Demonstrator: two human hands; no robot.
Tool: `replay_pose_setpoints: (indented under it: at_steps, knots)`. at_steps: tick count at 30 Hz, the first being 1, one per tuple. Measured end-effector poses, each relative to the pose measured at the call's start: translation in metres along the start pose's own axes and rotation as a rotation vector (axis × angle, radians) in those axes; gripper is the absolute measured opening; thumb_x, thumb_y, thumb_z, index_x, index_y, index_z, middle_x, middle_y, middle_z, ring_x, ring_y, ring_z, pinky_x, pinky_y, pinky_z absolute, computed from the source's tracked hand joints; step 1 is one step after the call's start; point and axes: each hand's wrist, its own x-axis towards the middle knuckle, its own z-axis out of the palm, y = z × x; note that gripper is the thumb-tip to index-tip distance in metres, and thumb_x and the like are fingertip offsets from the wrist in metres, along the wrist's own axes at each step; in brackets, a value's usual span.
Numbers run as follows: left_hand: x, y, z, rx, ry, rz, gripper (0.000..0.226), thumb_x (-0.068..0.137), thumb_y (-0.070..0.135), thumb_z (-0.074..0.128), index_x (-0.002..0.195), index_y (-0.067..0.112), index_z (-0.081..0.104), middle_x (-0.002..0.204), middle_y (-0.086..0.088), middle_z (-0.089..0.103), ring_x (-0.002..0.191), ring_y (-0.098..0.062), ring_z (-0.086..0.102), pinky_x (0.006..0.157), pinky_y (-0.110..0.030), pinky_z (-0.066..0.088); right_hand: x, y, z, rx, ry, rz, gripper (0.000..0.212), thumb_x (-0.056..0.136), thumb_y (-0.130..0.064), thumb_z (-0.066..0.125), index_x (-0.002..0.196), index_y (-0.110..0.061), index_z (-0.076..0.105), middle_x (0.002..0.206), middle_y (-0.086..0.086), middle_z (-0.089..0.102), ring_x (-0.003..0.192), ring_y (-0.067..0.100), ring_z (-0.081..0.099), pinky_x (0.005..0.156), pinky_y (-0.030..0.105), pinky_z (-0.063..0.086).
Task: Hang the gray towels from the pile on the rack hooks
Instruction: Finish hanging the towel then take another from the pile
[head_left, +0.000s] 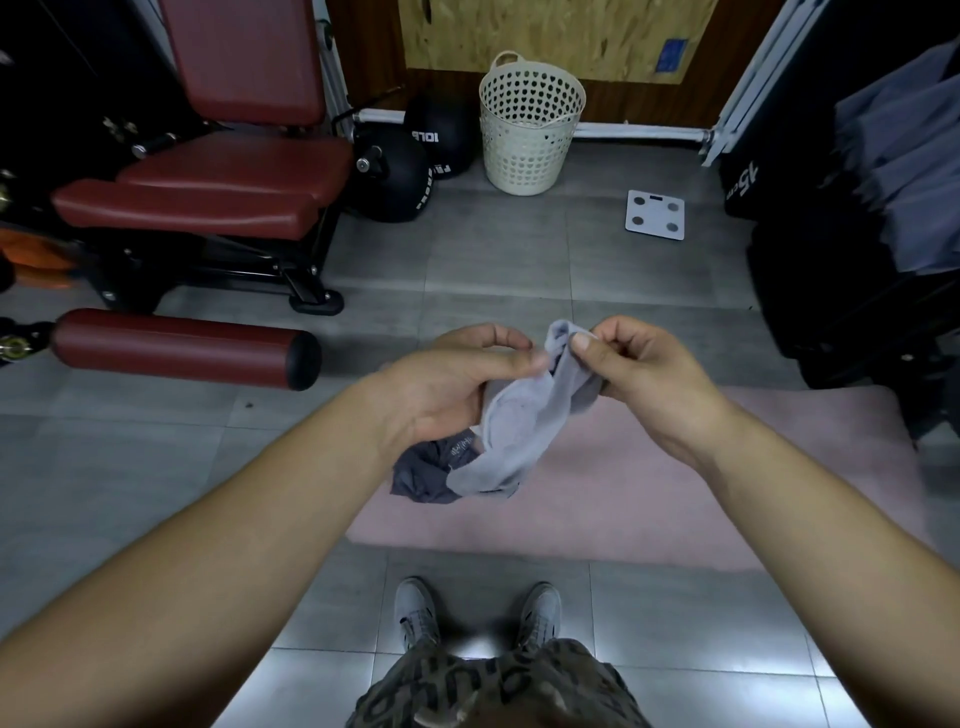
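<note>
Hands pinch a soft, crumpled gray towel.

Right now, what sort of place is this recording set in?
Probably a small gym or home workout room: a red padded weight bench, black medicine balls and a white body scale.

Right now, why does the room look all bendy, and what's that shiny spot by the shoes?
Head view: the wide-angle lens leans things near the edges, like the white pipes; head view: a light glares off the glossy tile between the shoes; head view: the left hand gripping the gray towel smears slightly at its thumb.
</note>
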Motion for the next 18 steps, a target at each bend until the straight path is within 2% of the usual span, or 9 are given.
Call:
replay_pose_setpoints:
  at_steps: [1,3,6,8,11,14,16,18]
  knots:
    - [-0.002,0.0,-0.003,0.054,0.018,0.016,0.043,0.071,0.006,0.083,0.107,0.008,0.059,0.103,-0.013,0.066,0.092,-0.024,0.066,0.079,-0.033,0.057,-0.001,-0.003,-0.001,0.035,0.004,0.014,0.036,0.081,-0.047,0.078,0.075,-0.016,0.06,0.083,0.019,0.057,0.08,0.03,0.053,0.078,0.048,0.045]
    - [-0.007,0.0,-0.004,0.204,0.056,0.027,0.045,0.071,-0.007,0.081,0.103,0.013,0.057,0.103,-0.011,0.064,0.09,-0.022,0.065,0.074,-0.031,0.058,0.0,-0.004,-0.004,0.069,0.018,0.025,0.027,0.093,-0.031,0.068,0.076,-0.014,0.056,0.086,0.02,0.058,0.082,0.031,0.055,0.08,0.048,0.048]
    - [-0.008,-0.003,-0.006,0.383,0.167,0.097,0.034,0.078,-0.003,0.079,0.098,0.016,0.057,0.093,-0.006,0.065,0.078,-0.015,0.063,0.065,-0.028,0.05,0.001,-0.003,-0.006,0.062,0.047,0.031,0.023,0.098,-0.018,0.061,0.078,-0.014,0.054,0.082,0.019,0.058,0.082,0.031,0.055,0.078,0.046,0.045]
    - [-0.008,-0.004,-0.007,0.418,0.238,0.158,0.021,0.084,0.004,0.076,0.089,0.017,0.061,0.081,-0.002,0.066,0.071,-0.013,0.06,0.063,-0.026,0.045,0.003,0.0,-0.006,0.039,0.068,0.035,0.02,0.1,-0.015,0.059,0.08,-0.017,0.055,0.073,0.01,0.057,0.077,0.027,0.052,0.073,0.042,0.042]
    - [-0.008,-0.006,-0.007,0.415,0.27,0.216,0.007,0.087,0.011,0.075,0.086,0.015,0.069,0.079,0.0,0.069,0.075,-0.012,0.064,0.07,-0.027,0.05,0.0,0.002,-0.002,0.01,0.062,0.025,0.011,0.1,-0.021,0.058,0.091,-0.015,0.059,0.072,0.001,0.06,0.066,0.017,0.056,0.064,0.034,0.044]
    - [-0.004,-0.008,-0.004,0.395,0.32,0.312,0.004,0.09,0.012,0.072,0.092,0.009,0.074,0.085,-0.003,0.072,0.078,-0.01,0.067,0.073,-0.023,0.053,-0.003,0.005,0.002,-0.085,0.022,0.017,0.022,0.093,-0.027,0.07,0.103,-0.009,0.063,0.086,0.003,0.069,0.076,0.011,0.066,0.069,0.028,0.054]
    - [-0.002,-0.008,-0.003,0.389,0.379,0.363,0.007,0.09,0.01,0.072,0.094,0.006,0.075,0.087,-0.004,0.073,0.08,-0.009,0.067,0.075,-0.021,0.055,-0.002,0.008,0.001,-0.162,0.035,-0.002,0.023,0.093,-0.025,0.07,0.099,-0.003,0.064,0.083,0.009,0.067,0.074,0.013,0.062,0.068,0.031,0.051]
    - [-0.002,-0.006,-0.003,0.401,0.412,0.391,0.007,0.088,0.009,0.073,0.094,0.005,0.076,0.089,-0.007,0.075,0.082,-0.009,0.068,0.079,-0.021,0.056,0.0,0.013,-0.002,-0.231,0.03,-0.021,0.027,0.097,-0.023,0.064,0.087,0.002,0.06,0.074,0.007,0.055,0.068,0.012,0.051,0.065,0.029,0.042]
